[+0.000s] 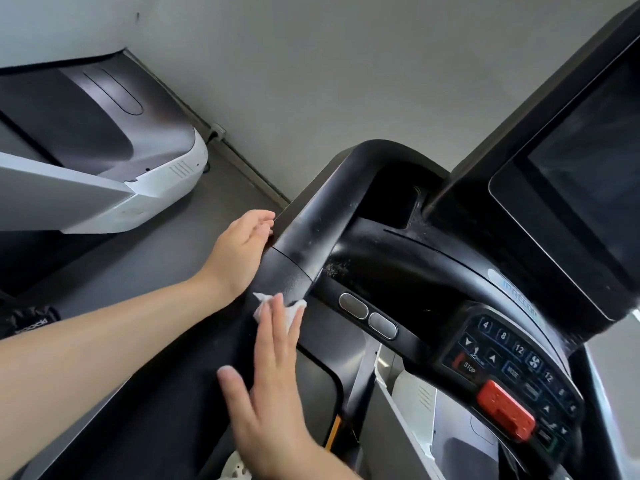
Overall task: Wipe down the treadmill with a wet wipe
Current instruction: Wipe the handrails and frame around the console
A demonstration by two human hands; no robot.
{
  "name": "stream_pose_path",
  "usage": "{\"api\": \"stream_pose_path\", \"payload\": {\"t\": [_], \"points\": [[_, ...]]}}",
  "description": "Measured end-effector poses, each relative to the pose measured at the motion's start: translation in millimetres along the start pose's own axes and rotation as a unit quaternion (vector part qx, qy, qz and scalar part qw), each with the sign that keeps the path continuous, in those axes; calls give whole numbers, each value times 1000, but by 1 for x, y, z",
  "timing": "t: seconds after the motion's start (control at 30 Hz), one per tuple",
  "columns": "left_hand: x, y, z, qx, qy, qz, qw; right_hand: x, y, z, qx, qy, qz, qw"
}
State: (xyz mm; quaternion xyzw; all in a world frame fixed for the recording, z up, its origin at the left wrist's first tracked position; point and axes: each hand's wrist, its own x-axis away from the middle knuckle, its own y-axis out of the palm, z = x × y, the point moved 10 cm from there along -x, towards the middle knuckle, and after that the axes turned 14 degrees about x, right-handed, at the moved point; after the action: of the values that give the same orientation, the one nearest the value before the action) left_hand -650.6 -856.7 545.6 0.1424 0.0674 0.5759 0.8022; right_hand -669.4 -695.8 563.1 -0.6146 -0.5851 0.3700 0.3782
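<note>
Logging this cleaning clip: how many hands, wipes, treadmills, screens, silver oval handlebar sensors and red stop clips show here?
Hands: 2, left hand and right hand
Wipes: 1, wipe
Treadmills: 2, near treadmill and far treadmill
Screens: 1, screen
Oval sensors: 2
Red clips: 1, red clip
Total: 9

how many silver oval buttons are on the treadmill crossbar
2: one silver oval button just right of the wet wipe, the second oval button beside it, nearer the keypad. None looks hidden.
</note>
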Motion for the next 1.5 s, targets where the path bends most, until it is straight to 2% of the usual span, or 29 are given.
{"api": "stream_pose_path", "payload": {"t": [0.1, 0.2, 0.27, 0.33, 0.43, 0.53, 0.6, 0.63, 0.77, 0.8, 0.9, 1.07, 1.17, 1.23, 1.3, 1.37, 1.43, 1.5], "points": [[5, -2, -1, 71, -17, -14, 997, -36, -23, 23, 111, -39, 25, 993], [16, -7, -2, 102, -29, -26, 994, -105, -51, 59, 166, 46, 15, 985], [24, -16, -6, 113, -51, -25, 992, -127, -57, 57, 213, 65, 16, 975], [31, -29, -10, 117, -75, -22, 990, -114, -41, 28, 254, 9, -17, 967], [43, -47, -21, 88, -125, -17, 988, -38, -5, -44, 272, -148, -64, 949], [60, -60, -30, 83, -176, -16, 981, 27, 20, -85, 307, -283, -99, 903], [75, -67, -35, 53, -205, -30, 977, 32, 23, -82, 316, -335, -117, 880], [82, -70, -34, 41, -212, -37, 976, 21, 17, -72, 319, -330, -109, 882], [113, -80, -32, 45, -221, -36, 974, -51, -18, -19, 301, -159, -62, 938], [121, -85, -31, 37, -219, -30, 975, -52, -16, -19, 293, -152, -64, 942], [142, -99, -26, 25, -205, -3, 979, -8, 6, -70, 268, -243, -56, 930], [169, -118, -18, 34, -184, 49, 981, 116, 59, -149, 263, -450, -94, 848], [186, -122, -18, 32, -168, 69, 983, 140, 65, -153, 272, -497, -85, 819], [196, -121, -15, 34, -150, 67, 986, 114, 50, -132, 269, -459, -65, 844], [202, -122, -13, 62, -130, 61, 988, 70, 24, -103, 262, -361, -17, 895], [210, -129, -12, 118, -136, 95, 979, 49, 16, -83, 248, -279, -26, 927], [216, -133, -10, 164, -140, 111, 970, 70, 27, -99, 229, -288, -45, 929], [223, -133, -8, 180, -145, 92, 969, 121, 49, -134, 216, -363, -71, 903]]}}
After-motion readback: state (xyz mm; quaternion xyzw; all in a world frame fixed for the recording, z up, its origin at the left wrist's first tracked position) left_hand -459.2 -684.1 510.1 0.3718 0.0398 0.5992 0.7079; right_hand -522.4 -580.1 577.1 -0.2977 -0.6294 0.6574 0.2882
